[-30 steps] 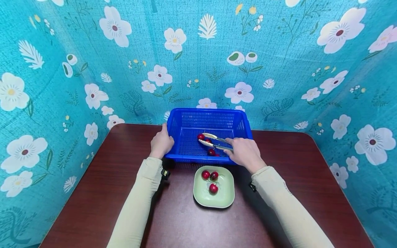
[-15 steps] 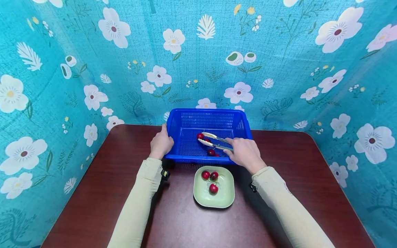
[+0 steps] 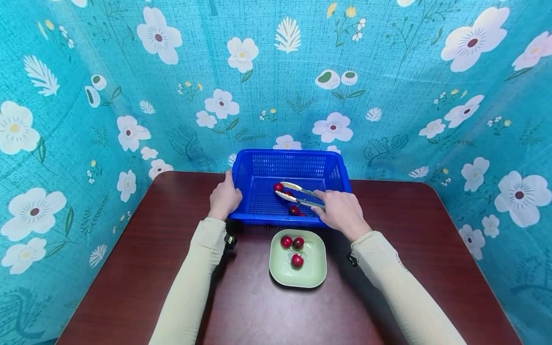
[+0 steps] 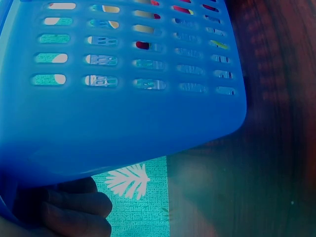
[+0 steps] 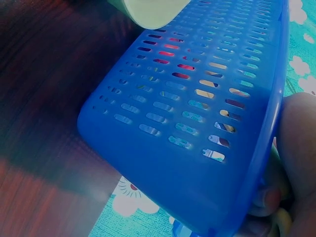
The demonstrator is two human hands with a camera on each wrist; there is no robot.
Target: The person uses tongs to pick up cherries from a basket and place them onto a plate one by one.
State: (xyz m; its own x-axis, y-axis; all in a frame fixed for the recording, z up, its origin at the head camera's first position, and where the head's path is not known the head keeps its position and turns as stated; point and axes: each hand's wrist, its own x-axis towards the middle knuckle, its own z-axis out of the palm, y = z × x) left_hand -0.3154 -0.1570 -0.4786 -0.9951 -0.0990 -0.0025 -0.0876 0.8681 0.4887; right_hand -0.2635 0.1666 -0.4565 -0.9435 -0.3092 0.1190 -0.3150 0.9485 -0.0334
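Observation:
A blue slotted basket [image 3: 258,165] stands at the back of the brown table. My left hand [image 3: 224,199] grips its near left corner; the same hand's fingers [image 4: 74,210] show under the basket wall [image 4: 123,103] in the left wrist view. My right hand [image 3: 340,211] holds metal tongs [image 3: 297,193] with cream tips reaching left inside the basket. The tips sit spread beside a red fruit [image 3: 278,187]. Another red fruit [image 3: 294,210] lies nearer the front wall. In front of the basket a green square plate [image 3: 315,270] carries three red fruits [image 3: 296,260].
Teal flowered cloth [image 3: 129,96] walls the table on three sides. Bare brown tabletop [image 3: 129,278] lies left and right of the plate. The right wrist view is filled by the basket's side [image 5: 197,128] with the plate's edge [image 5: 148,12] above.
The view shifts slightly; both hands, the tongs and the fruit stay almost where they were.

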